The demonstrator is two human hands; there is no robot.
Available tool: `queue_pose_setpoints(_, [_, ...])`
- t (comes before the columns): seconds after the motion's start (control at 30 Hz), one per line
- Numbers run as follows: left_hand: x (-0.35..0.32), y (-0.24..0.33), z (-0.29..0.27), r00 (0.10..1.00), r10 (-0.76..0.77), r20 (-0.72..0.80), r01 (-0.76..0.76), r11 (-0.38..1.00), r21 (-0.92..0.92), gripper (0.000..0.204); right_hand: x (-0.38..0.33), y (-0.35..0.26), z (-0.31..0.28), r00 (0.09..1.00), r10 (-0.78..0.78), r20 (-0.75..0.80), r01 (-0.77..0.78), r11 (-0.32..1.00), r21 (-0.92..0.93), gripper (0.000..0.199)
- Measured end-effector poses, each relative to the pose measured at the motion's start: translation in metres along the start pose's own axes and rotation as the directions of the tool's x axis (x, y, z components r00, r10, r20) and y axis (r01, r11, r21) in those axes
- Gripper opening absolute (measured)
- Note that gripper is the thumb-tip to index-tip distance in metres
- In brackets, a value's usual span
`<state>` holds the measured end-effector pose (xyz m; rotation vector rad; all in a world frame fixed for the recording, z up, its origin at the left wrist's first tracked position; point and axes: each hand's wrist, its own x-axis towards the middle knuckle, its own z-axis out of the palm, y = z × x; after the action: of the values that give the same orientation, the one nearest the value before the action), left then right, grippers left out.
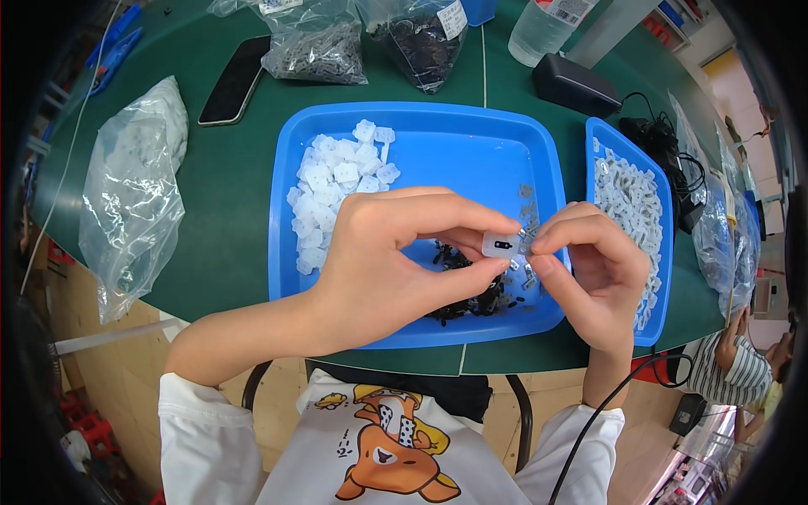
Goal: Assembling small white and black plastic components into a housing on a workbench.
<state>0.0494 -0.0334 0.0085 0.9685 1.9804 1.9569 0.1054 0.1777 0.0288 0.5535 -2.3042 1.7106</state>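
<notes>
Between thumb and index finger, my left hand (pixel 404 252) holds a small white plastic piece (pixel 498 245) with a black insert in its face. My right hand (pixel 593 265) meets it from the right, its thumb and index finger pinched around a tiny metal part (pixel 525 242) at the piece's edge. Both hands hover over a blue tray (pixel 421 112). A heap of white plastic pieces (pixel 330 181) lies in the tray's left side. Small black parts (pixel 475 305) are partly hidden under my left hand, and loose metal bits (pixel 528 202) lie near the right wall.
Right of the tray stands a second blue tray (pixel 627 189) full of small pale parts. Clear bags of parts (pixel 320 50), a phone (pixel 236 80), a water bottle (pixel 539 34) and a black box (pixel 575 85) line the back. A plastic bag (pixel 135 194) lies at left on the green table.
</notes>
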Motion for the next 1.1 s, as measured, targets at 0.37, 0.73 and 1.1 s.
queue_pose_setpoints(0.37, [-0.0009,-0.0012,0.0023,0.997,0.076,-0.009,-0.075,0.995,0.066,0.032,-0.002,0.0009,0.0044,0.999,0.041,0.019,-0.042,0.998,0.041,0.02])
queue_pose_setpoints(0.73, [-0.0005,-0.0021,0.0016,0.995,0.101,-0.019,-0.099,0.991,0.092,0.032,-0.0013,0.0004,0.0046,1.0,0.001,-0.014,-0.001,1.0,-0.017,0.019])
queue_pose_setpoints(1.1, [-0.0002,-0.0013,0.0009,0.995,0.096,-0.014,-0.095,0.992,0.087,0.033,-0.0007,-0.0014,0.0033,1.0,-0.007,-0.022,0.006,0.999,-0.038,0.02])
